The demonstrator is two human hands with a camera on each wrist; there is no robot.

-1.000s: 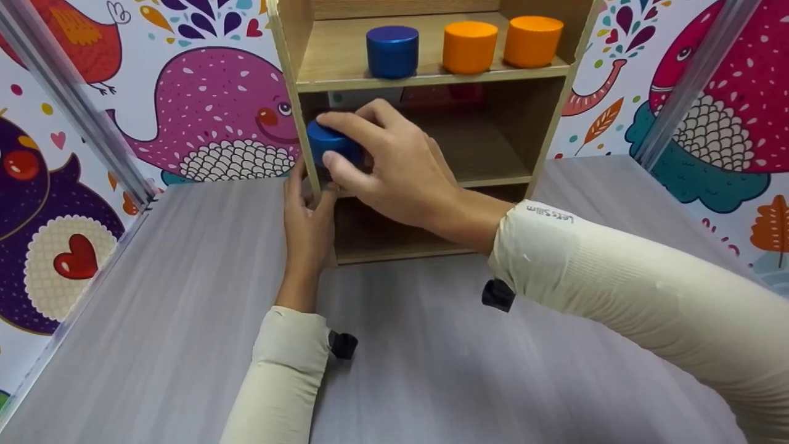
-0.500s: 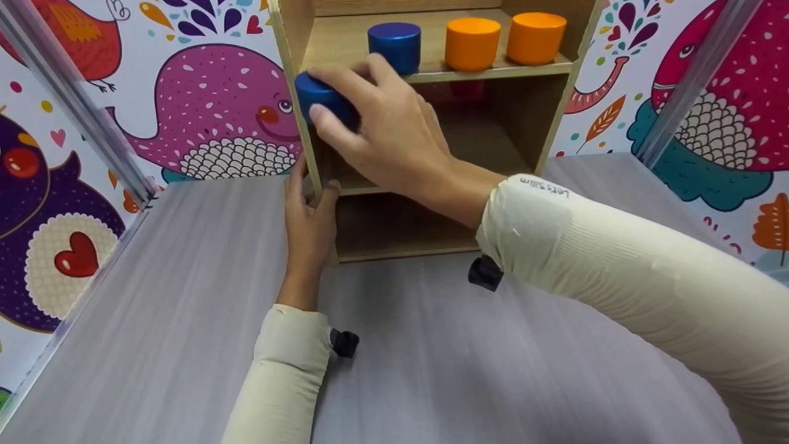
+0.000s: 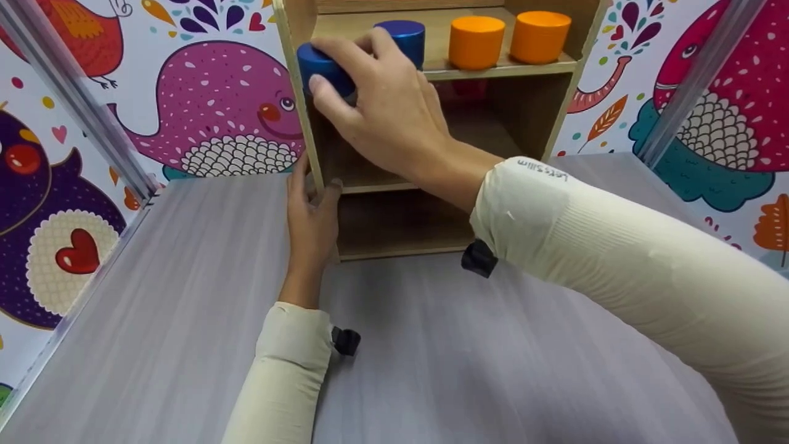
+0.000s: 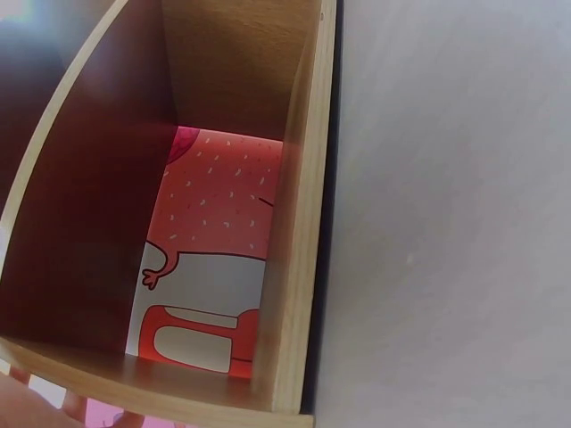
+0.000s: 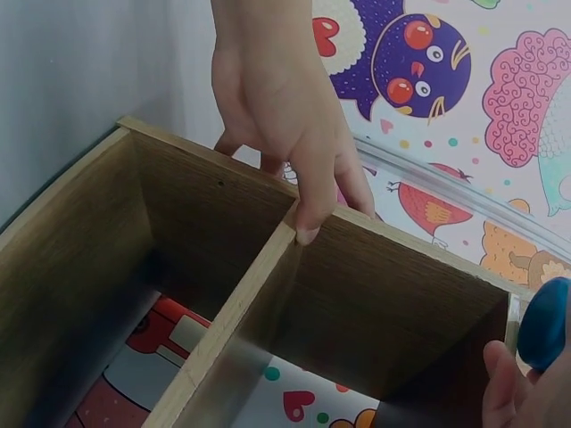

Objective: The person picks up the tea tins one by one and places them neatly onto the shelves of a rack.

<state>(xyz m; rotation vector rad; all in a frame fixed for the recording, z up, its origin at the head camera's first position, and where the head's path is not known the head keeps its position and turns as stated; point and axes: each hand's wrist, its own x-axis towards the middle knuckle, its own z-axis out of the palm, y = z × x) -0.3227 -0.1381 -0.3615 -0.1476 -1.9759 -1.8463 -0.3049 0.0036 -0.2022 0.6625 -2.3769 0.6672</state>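
My right hand (image 3: 388, 105) grips a blue cylinder (image 3: 320, 65) from above and the side, at the left end of the wooden shelf unit's (image 3: 499, 74) upper board. In the right wrist view, part of that blue cylinder (image 5: 544, 323) shows beside the fingers. My left hand (image 3: 312, 228) grips the unit's left side panel, thumb on the inner side near the middle board and fingers outside. The right wrist view shows this left hand (image 5: 290, 116) over the panel edge. A second blue cylinder (image 3: 410, 40), partly hidden by my right hand, stands on the upper board.
Two orange cylinders (image 3: 476, 42) stand further right on the upper board. Below it are two compartments, the lower board (image 3: 407, 251) resting at the grey table (image 3: 394, 370). Walls printed with cartoon animals (image 3: 222, 105) enclose the table behind and at the sides.
My right hand has lifted the blue cylinder from the middle compartment's front left up to the level of the upper board. My left hand has stayed on the side panel.
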